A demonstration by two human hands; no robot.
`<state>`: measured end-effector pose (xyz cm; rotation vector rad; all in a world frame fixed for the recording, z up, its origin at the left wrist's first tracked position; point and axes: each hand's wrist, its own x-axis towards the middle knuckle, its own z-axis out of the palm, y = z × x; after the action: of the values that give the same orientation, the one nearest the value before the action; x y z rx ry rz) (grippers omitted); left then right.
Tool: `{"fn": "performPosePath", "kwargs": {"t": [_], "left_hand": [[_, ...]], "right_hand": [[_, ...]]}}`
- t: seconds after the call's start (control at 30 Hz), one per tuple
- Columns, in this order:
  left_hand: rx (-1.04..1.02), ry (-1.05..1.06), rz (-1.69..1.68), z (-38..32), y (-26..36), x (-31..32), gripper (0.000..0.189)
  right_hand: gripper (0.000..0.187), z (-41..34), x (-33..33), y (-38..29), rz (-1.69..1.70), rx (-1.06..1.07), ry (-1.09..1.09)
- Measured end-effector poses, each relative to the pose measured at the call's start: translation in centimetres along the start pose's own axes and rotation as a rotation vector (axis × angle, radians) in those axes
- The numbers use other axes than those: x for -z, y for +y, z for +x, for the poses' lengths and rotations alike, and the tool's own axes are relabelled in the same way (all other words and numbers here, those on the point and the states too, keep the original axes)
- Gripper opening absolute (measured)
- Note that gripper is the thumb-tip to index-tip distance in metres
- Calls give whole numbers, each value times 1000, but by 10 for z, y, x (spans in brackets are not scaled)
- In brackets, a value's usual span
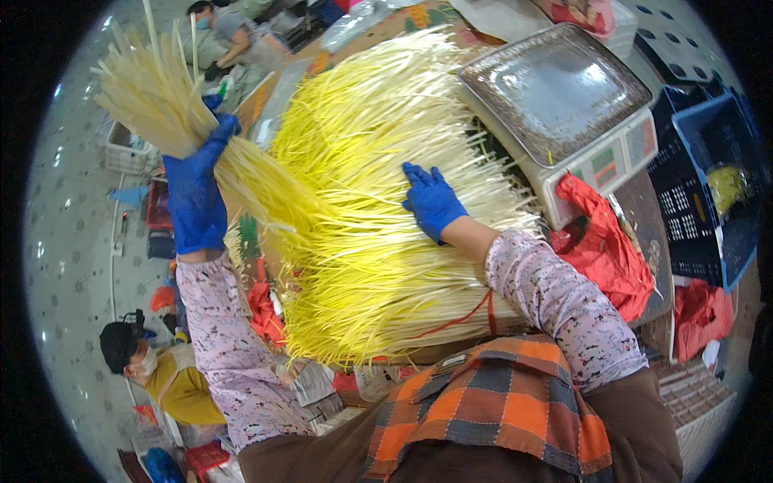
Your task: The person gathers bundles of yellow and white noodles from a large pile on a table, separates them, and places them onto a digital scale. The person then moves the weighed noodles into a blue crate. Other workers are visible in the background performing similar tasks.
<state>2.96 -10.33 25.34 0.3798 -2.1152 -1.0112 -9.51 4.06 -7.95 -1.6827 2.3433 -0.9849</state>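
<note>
A broad heap of yellow chives [362,241] lies before me, with yellow leaf tips to the left and pale stalks to the right. My left hand [202,175], in a blue glove, grips a thick bunch of chives [151,96] raised at the heap's left side. Pale stalk ends fan out above that fist, while the yellow leaves trail down onto the heap. Also gloved in blue, my right hand [433,202] lies flat on the middle of the heap with its fingers a little apart. A thin red tie [462,315] lies across the near stalks.
A digital scale with a wet steel pan [555,90] stands at the upper right. Crumpled red plastic bags [607,253] lie below it. Blue crates [694,193] are farther right. One person [226,36] sits at upper left; another person [181,380] is at lower left.
</note>
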Motion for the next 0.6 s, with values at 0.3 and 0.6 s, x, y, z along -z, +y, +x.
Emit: {"fn": "performPosePath", "kwargs": {"t": [0.3, 0.6], "left_hand": [[-413, 59, 534, 70, 96, 8, 34], [-1264, -273, 887, 94, 104, -171, 48]], "right_hand": [[18, 2, -10, 5, -4, 24, 40], [23, 10, 50, -32, 106, 160, 125]]}}
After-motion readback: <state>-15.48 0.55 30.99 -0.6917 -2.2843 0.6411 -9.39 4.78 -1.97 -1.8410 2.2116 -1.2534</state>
